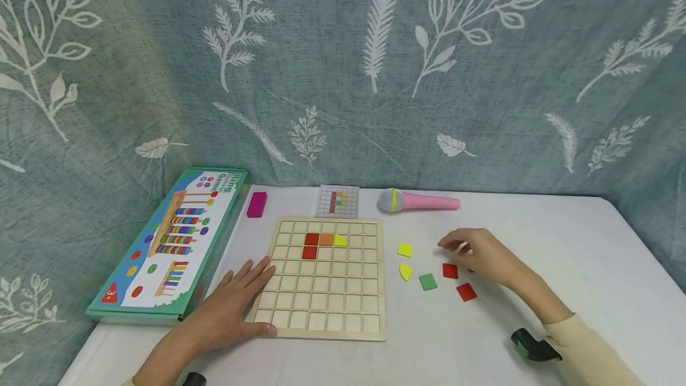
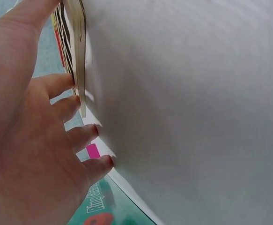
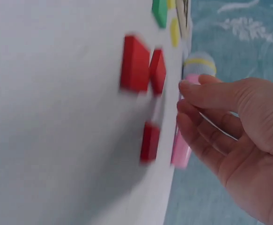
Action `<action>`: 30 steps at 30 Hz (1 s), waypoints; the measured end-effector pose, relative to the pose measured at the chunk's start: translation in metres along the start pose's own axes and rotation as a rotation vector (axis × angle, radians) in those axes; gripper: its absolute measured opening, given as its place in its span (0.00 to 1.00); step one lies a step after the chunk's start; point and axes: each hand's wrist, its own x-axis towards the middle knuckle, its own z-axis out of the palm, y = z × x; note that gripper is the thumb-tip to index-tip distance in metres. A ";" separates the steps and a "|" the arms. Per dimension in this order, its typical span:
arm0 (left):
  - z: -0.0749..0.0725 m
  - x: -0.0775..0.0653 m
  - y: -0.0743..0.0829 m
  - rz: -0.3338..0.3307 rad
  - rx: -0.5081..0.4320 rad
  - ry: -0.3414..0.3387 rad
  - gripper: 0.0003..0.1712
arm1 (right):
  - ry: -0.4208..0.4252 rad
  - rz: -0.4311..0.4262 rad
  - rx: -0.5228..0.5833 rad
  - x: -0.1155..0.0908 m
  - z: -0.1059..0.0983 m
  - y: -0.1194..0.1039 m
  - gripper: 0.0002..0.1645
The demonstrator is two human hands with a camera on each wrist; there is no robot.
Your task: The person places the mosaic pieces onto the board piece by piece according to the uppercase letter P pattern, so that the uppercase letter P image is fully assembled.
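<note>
My left hand (image 1: 227, 308) rests with spread fingers on the left edge of a wooden grid board (image 1: 316, 334), its thumb at the near corner. Two red tiles, an orange tile (image 1: 326, 239) and a yellow piece (image 1: 340, 240) sit in cells near the board's far side. Right of the board, my right hand (image 1: 485, 255) hovers over the table with loosely bent fingers, and I see nothing between them. By it lie a red tile (image 1: 449, 270), another red tile (image 1: 467, 292) and a green tile (image 1: 428, 282). A third red tile (image 3: 150, 142) shows in the right wrist view, mostly hidden by the hand from above.
A yellow square tile (image 1: 405, 249) and a rounded yellow piece (image 1: 405, 271) lie beside the board. Behind it are a pattern card (image 1: 337, 202), a pink toy microphone (image 1: 429, 201) and a magenta block (image 1: 256, 205). A game box (image 1: 171, 243) stands at left.
</note>
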 end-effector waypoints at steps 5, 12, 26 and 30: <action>0.001 -0.001 -0.001 0.003 0.000 0.005 0.64 | -0.010 0.047 -0.017 -0.016 -0.009 0.015 0.17; 0.001 -0.002 -0.002 -0.001 -0.001 0.007 0.64 | -0.004 0.072 -0.049 -0.030 -0.011 0.022 0.19; 0.001 -0.001 0.000 0.004 -0.004 0.012 0.64 | 0.064 0.061 -0.077 -0.035 -0.010 0.021 0.18; 0.001 -0.001 0.000 0.004 -0.002 0.012 0.64 | 0.059 0.043 -0.065 -0.033 -0.012 0.019 0.17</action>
